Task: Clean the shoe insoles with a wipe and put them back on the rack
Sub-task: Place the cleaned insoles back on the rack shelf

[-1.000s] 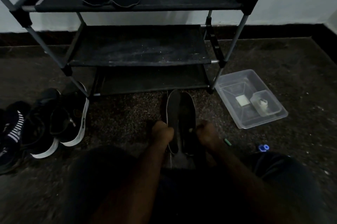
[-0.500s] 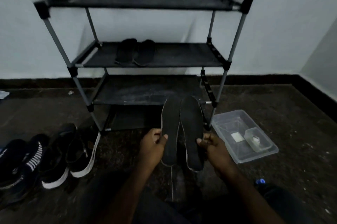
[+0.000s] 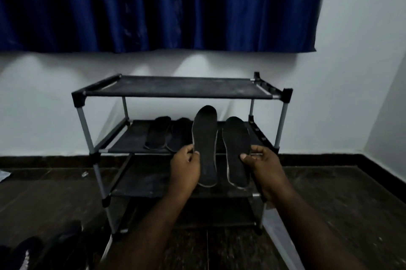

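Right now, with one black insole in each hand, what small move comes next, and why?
Probably lay both on the second shelf of the black metal rack, right of the dark insole pair there. The left hand pinches one flat black insole, the right hand a second insole, in front of that shelf.
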